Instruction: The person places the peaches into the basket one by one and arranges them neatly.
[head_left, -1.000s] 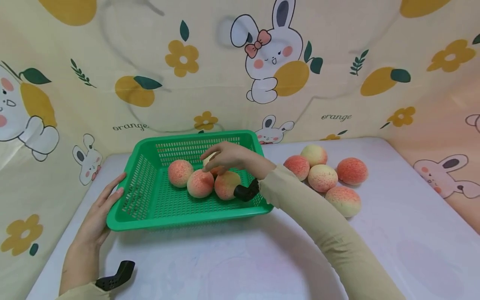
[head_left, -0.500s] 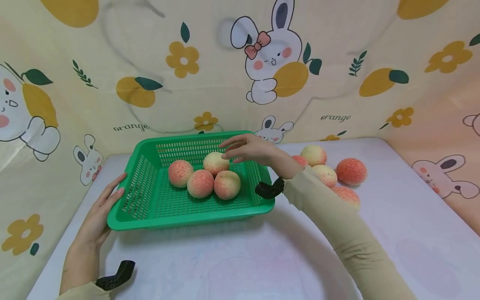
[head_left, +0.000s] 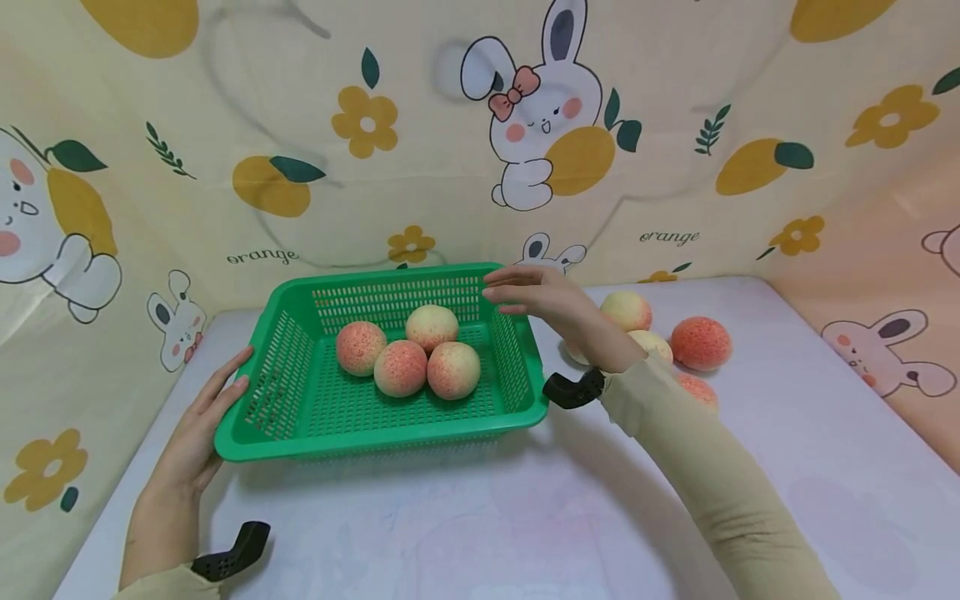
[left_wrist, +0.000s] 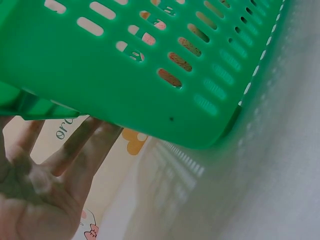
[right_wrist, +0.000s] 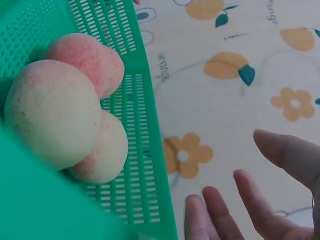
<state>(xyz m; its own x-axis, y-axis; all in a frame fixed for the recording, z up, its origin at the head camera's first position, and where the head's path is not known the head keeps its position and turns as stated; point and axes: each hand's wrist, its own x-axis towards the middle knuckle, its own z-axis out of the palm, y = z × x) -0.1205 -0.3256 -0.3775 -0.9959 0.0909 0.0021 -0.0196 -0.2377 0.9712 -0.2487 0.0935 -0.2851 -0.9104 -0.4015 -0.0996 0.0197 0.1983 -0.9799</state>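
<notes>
A green slotted basket [head_left: 294, 440] stands on the white table and holds several pink-and-cream peaches [head_left: 401, 367]. My right hand [head_left: 517, 293] hovers open and empty over the basket's far right corner, fingers pointing left. In the right wrist view its fingers [right_wrist: 250, 200] spread beside the basket wall [right_wrist: 135, 150], with peaches [right_wrist: 52, 110] inside. My left hand [head_left: 213, 398] rests flat against the basket's left rim. The left wrist view shows that hand [left_wrist: 45, 170] under the basket's outer wall [left_wrist: 150, 60].
Several more peaches [head_left: 701, 342] lie on the table right of the basket, partly behind my right forearm. A cartoon rabbit-and-orange cloth [head_left: 540, 125] walls the back and both sides. Black camera mounts [head_left: 573, 389] sit on the wrists.
My right hand let go of a pale peach in the basket, then lifted and drew back to the right over the basket's rim. The left hand and basket stayed put.
</notes>
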